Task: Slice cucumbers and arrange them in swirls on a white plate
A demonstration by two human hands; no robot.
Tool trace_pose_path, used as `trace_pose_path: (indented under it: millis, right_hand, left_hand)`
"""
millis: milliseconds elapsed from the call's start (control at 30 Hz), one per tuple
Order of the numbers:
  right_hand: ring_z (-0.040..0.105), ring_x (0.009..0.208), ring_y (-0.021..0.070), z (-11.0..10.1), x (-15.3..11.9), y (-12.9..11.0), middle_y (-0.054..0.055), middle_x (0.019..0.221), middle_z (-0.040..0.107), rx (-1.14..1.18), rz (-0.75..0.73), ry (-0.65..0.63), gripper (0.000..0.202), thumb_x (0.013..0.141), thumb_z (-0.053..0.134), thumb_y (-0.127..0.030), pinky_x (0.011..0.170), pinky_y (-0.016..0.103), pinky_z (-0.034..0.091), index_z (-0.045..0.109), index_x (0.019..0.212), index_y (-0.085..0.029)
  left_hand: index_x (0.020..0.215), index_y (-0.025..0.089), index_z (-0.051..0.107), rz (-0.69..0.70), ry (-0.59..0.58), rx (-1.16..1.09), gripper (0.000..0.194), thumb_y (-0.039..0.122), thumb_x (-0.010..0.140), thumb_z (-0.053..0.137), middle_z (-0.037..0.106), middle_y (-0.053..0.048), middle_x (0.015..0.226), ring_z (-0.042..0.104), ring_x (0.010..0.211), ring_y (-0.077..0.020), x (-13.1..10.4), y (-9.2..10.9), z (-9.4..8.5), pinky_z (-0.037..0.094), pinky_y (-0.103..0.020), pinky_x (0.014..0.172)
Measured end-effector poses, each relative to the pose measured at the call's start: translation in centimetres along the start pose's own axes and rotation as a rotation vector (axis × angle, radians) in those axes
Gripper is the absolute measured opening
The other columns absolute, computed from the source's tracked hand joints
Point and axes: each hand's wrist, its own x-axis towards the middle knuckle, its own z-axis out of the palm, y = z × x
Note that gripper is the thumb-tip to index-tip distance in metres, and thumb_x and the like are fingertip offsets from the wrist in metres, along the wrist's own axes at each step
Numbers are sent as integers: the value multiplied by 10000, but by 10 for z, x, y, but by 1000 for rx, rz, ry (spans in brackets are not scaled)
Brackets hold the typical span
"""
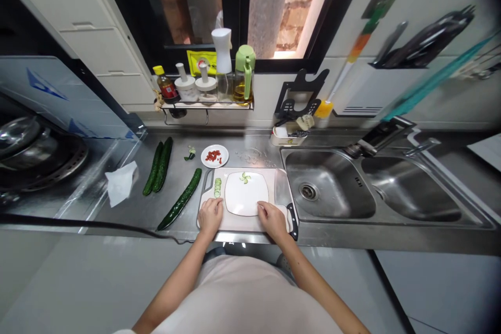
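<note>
A white squarish plate (246, 199) lies on the pale cutting board (238, 224), with a few thin cucumber slices (245, 178) fanned near its far edge. To the plate's left is a short row of cucumber slices (217, 188). My left hand (210, 217) rests on the board at the near end of that row, fingers curled together; what they hold, if anything, is hidden. At the plate's right edge my right hand (273, 220) has its fingertips pinched together, their contents too small to make out. A knife (291, 222) lies on the board's right side, partly behind my right hand.
Whole cucumbers (180, 199) lie left of the board. A small white dish (215, 156) with red pieces sits behind it, beside cucumber scraps (190, 154). The double sink (332, 188) is at right, the stove (43, 156) at far left. Bottles stand on a rack (207, 106).
</note>
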Motion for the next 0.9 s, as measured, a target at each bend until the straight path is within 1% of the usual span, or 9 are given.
trace_pose_path:
  millis: [133, 233, 333, 433, 533, 700, 900]
  right_hand:
    - [665, 934, 197, 1, 1, -2, 47, 1015, 730, 20, -14, 12, 314, 926, 412, -299, 807, 286, 483, 694, 1040, -220]
    - [668, 923, 196, 1, -1, -1, 49, 1005, 732, 32, -28, 15, 317, 925, 411, -300, 803, 289, 492, 694, 1042, -221]
    - [671, 923, 196, 0, -2, 1, 54, 1006, 732, 52, -38, 28, 323, 926, 407, -304, 814, 296, 499, 694, 1049, -218]
    - [672, 937, 195, 2, -3, 2, 59, 1015, 730, 75, -51, 41, 325, 926, 406, -301, 831, 299, 502, 692, 1052, -213]
    - [675, 923, 194, 3, -3, 2, 61, 1010, 731, 86, -56, 46, 326, 925, 405, -300, 825, 300, 507, 693, 1048, -211]
    - [675, 934, 199, 2, -4, -1, 63, 1011, 730, 96, -59, 41, 332, 927, 396, -301, 836, 306, 507, 693, 1041, -202]
    - [679, 895, 197, 0, -4, 1, 66, 1015, 730, 105, -46, 41, 333, 920, 403, -302, 804, 303, 513, 695, 1043, -202]
  left_hand:
    - [1016, 251, 711, -130, 27, 56, 257, 264, 894, 484, 689, -52, 1007, 583, 935, -206, 10, -6, -6, 396, -305, 813]
    - [975, 249, 710, -216, 17, 109, 246, 321, 887, 491, 690, -63, 984, 579, 946, -234, 16, -8, -9, 365, -344, 834]
    - [931, 251, 705, -271, 6, 142, 252, 392, 870, 504, 683, -68, 946, 575, 955, -255, 21, -8, -8, 341, -375, 856]
    - [891, 241, 692, -291, -6, 168, 286, 464, 845, 519, 678, -74, 942, 571, 966, -274, 25, -4, -6, 324, -399, 875]
    - [871, 231, 679, -304, -23, 184, 305, 493, 832, 527, 680, -79, 971, 565, 992, -289, 29, 2, -5, 311, -412, 888]
    - [869, 225, 667, -314, -39, 174, 281, 472, 833, 538, 685, -71, 995, 570, 991, -282, 32, 8, -3, 306, -414, 887]
    - [871, 220, 673, -322, -27, 146, 267, 452, 829, 549, 688, -77, 977, 577, 977, -289, 31, 6, -1, 312, -429, 882]
